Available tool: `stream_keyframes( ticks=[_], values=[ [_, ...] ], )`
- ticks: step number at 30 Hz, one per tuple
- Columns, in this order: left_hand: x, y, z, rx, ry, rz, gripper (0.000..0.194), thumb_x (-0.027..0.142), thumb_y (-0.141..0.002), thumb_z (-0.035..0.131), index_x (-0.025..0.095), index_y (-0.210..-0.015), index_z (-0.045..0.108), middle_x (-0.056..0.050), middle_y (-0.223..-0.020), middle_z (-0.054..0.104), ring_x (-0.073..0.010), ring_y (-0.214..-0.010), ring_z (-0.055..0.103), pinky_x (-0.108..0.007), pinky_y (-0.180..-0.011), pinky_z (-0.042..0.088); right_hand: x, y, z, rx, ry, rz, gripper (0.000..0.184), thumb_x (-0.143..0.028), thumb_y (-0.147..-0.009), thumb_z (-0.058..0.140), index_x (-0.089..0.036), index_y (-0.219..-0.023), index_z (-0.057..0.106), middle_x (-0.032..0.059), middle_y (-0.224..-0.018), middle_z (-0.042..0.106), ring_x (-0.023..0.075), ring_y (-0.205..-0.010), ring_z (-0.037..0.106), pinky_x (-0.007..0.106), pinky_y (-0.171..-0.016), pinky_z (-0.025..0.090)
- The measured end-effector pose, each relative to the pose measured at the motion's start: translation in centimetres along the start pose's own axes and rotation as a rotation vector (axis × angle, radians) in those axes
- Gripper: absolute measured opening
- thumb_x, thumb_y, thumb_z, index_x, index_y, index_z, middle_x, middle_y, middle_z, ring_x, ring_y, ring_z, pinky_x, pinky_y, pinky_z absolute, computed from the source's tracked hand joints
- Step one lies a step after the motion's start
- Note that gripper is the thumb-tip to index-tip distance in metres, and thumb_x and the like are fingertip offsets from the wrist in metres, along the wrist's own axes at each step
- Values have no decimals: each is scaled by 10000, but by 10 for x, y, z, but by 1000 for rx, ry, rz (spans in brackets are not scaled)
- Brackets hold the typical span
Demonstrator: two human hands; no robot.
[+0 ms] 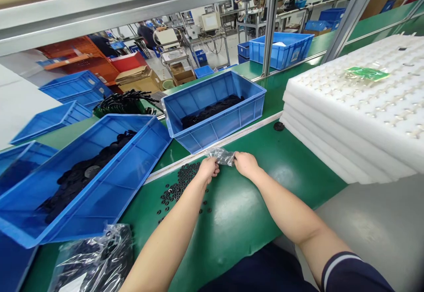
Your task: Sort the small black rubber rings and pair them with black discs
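A small clear plastic bag is stretched between my two hands just above the green mat. My left hand pinches its left end with curled fingers. At the other end, my right hand has its fingers closed on the bag's edge. What the bag contains, if anything, I cannot make out. Many small black ring-like parts lie scattered on the green mat beside and under my left forearm.
A blue bin of black parts stands behind my hands; another blue bin tilts at left. A larger plastic bag lies front left. White foam sheets are stacked at right, near a black round part.
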State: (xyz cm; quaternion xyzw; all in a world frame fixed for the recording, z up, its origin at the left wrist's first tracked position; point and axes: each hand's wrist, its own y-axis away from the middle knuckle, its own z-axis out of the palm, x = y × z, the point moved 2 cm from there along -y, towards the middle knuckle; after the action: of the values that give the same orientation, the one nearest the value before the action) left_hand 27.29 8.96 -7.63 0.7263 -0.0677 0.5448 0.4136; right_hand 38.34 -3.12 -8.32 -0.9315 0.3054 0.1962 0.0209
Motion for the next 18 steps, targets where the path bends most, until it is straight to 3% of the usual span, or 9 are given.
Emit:
stream_keyframes(
  ticks=[6, 13, 18],
  values=[
    [3, -3, -1, -5, -25, -66, 249, 236, -760, 546, 223, -650, 323, 96, -425, 269, -54, -302, 286, -147, -335, 106, -6, -1, 5, -10, -16, 17, 214, -187, -916, 442, -120, -1089, 548, 169, -1010, 685, 262, -928, 661, 333, -778, 463],
    [3, -5, 2, -12, -74, -110, 247, 229, -762, 544, 225, -653, 322, 90, -419, 287, -56, -296, 288, -146, -327, 108, -10, -2, 4, 12, -38, -13, 233, -243, -932, 421, -122, -1100, 528, 163, -1033, 680, 269, -946, 661, 342, -791, 473],
    [7, -4, 5, -55, -110, -125, 265, 221, -741, 561, 222, -640, 316, 93, -418, 272, -52, -297, 279, -144, -333, 95, -15, -3, 5, -8, -24, -17, 239, -143, -885, 430, -124, -1088, 554, 159, -1051, 672, 252, -959, 657, 327, -793, 480]
  ],
)
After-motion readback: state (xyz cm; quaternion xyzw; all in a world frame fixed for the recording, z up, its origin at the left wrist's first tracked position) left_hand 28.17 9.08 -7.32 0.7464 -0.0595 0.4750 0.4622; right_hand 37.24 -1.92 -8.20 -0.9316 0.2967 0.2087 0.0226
